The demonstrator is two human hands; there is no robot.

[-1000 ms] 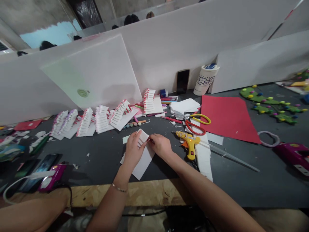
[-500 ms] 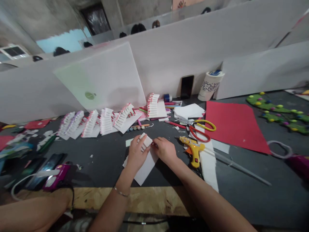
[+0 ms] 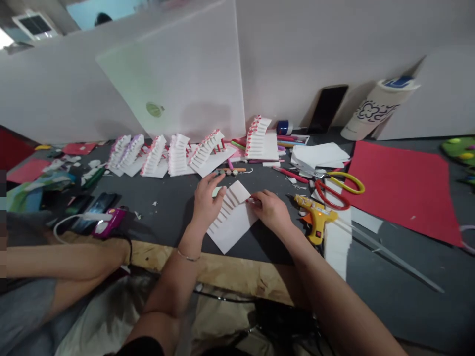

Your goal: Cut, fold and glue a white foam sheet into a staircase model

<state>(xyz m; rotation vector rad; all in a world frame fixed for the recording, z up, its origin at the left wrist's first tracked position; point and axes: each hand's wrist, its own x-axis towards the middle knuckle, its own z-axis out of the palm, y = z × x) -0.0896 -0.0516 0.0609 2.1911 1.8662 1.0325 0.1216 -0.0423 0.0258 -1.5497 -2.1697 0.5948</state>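
Note:
A small white paper staircase model [image 3: 226, 211] on a white card base [image 3: 232, 231] lies near the table's front edge, between my hands. My left hand [image 3: 208, 203] rests along the upper left side of the steps, fingers spread and thumb lifted beside them. At the top right end of the stairs, my right hand [image 3: 272, 210] has its fingertips pinched together. What they hold there is too small to make out. Similar white staircases with red-tipped railings [image 3: 206, 154] stand in a row behind. A yellow glue gun [image 3: 317, 217] lies to the right of my right hand.
Scissors with red and yellow handles [image 3: 337, 190] lie beside white paper pieces [image 3: 321, 155] and a red sheet [image 3: 404, 190]. A phone [image 3: 328, 109] and a tumbler [image 3: 378, 109] stand at the back panel. On the left are a purple device [image 3: 109, 221] and another person's arm [image 3: 63, 264].
My left hand has let go of the staircase and its fingers have spread, uncovering the steps. My right hand stays pinched at the model's top end. The camera view has tilted down.

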